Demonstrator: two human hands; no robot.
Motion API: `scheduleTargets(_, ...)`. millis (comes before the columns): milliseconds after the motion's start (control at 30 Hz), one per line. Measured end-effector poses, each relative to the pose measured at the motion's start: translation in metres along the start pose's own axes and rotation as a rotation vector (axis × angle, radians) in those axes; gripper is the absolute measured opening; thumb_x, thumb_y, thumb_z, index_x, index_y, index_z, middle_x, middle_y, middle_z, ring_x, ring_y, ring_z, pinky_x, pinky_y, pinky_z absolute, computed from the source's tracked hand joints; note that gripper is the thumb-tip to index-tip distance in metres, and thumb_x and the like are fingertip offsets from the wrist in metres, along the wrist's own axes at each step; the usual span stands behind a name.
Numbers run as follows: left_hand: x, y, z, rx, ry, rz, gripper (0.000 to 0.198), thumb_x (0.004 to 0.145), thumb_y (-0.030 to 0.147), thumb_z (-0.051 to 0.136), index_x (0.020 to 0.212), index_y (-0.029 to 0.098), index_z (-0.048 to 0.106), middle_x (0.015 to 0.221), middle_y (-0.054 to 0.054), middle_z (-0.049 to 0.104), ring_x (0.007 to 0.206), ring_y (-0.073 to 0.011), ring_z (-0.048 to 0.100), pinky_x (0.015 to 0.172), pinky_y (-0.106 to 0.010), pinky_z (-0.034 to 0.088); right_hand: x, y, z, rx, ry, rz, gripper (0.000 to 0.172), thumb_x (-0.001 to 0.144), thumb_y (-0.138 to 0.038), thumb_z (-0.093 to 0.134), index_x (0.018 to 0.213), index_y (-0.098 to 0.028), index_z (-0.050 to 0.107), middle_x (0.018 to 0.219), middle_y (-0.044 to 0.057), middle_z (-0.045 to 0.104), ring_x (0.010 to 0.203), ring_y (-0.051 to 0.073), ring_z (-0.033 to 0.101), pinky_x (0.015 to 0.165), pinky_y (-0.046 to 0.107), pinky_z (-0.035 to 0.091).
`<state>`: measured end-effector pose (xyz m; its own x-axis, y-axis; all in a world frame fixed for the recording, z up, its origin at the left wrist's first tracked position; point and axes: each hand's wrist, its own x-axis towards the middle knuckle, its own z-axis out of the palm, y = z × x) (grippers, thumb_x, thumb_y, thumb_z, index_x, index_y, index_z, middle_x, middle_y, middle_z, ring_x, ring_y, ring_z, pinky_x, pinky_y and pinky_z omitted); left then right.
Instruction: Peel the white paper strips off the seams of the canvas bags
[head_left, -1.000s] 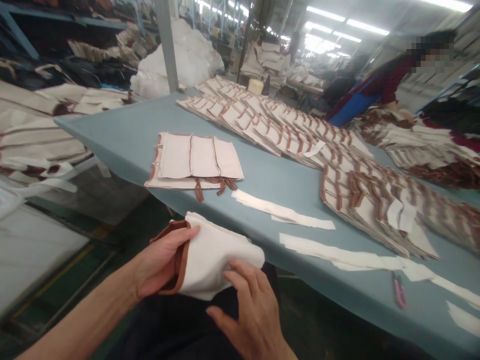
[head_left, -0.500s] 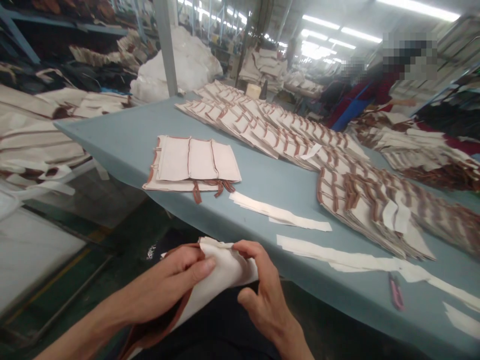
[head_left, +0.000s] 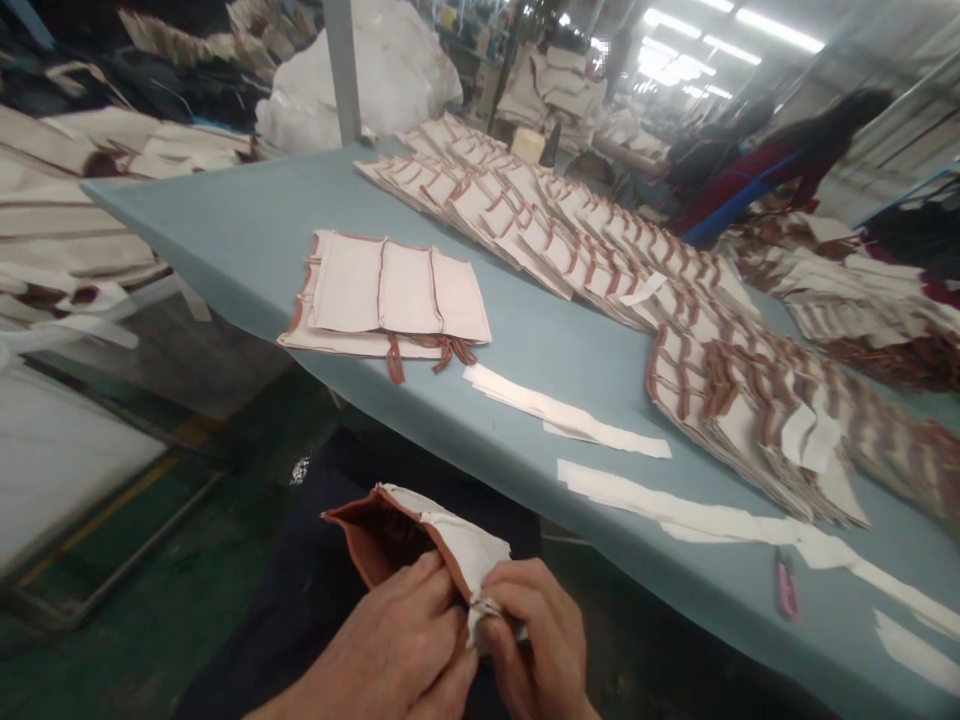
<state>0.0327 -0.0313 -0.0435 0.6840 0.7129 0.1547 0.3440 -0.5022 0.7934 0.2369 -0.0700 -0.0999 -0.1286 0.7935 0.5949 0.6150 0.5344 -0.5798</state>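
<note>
A cream fabric pouch with a brown lining is held over my lap, its mouth gaping toward the left. My left hand grips its near edge, with the fingers partly inside the opening. At the right corner, my right hand pinches the cream cloth between thumb and fingers. Both hands meet close together at that corner. On the table beyond lies a small stack of flat cream pieces with brown seams, brown ties hanging from its front edge.
Cream strips lie along the front of the blue-green table. A pink-handled tool rests near more strips. Long rows of overlapping cream-and-brown pieces stretch behind. A person bends at the far right. A metal post rises at the back.
The pouch has turned so its brown-lined mouth now shows. My left hand has moved right and down, onto the near edge. My right hand has closed into a pinch on the corner.
</note>
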Motion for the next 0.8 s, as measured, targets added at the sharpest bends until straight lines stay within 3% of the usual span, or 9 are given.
scheduleTargets(133,-0.012,-0.016,0.029,0.11,-0.043,-0.016,0.027,0.1,0.01,0.061,0.117,0.026,0.075,0.125,-0.01,0.083,0.123,-0.0313,0.075,0.113,-0.042,0.061,-0.019,0.004,-0.009,-0.032,0.094,0.106,0.025,0.119,-0.028,0.055,0.099,-0.023,0.068,0.083,0.002,0.076,0.069,0.016,0.074,0.064,0.025,0.06)
scheduleTargets(333,-0.013,-0.035,0.07,0.303,-0.05,-0.001,0.023,0.096,0.003,0.056,0.098,0.023,0.068,0.097,-0.006,0.081,0.087,-0.0285,0.077,0.079,-0.041,0.061,-0.036,0.008,-0.023,-0.125,0.204,0.238,0.023,0.116,-0.024,0.058,0.095,-0.024,0.069,0.084,0.002,0.074,0.071,0.016,0.075,0.064,0.024,0.06)
scheduleTargets(500,-0.022,-0.046,0.088,0.291,0.003,0.035,0.028,0.094,0.0,0.051,0.101,0.022,0.067,0.098,-0.009,0.081,0.086,-0.0303,0.077,0.083,-0.045,0.059,-0.045,0.007,-0.031,-0.14,0.165,0.204,0.025,0.117,-0.024,0.055,0.096,-0.024,0.068,0.08,0.002,0.074,0.066,0.017,0.074,0.061,0.026,0.061)
scheduleTargets(633,-0.038,-0.056,0.084,0.212,0.08,0.057,0.032,0.09,0.003,0.051,0.108,0.024,0.067,0.102,-0.008,0.082,0.091,-0.0287,0.077,0.091,-0.041,0.062,-0.048,-0.001,-0.031,-0.15,0.116,0.131,0.025,0.119,-0.028,0.055,0.1,-0.023,0.07,0.078,0.002,0.076,0.063,0.016,0.074,0.06,0.026,0.06)
scheduleTargets(800,-0.054,-0.044,0.049,0.147,-0.079,0.09,0.042,0.091,0.005,0.056,0.124,0.028,0.067,0.116,-0.003,0.087,0.106,-0.0237,0.083,0.107,-0.03,0.062,-0.045,-0.02,-0.023,-0.197,0.055,0.025,0.034,0.124,-0.029,0.046,0.096,-0.021,0.065,0.071,0.001,0.074,0.059,0.015,0.071,0.06,0.027,0.055)
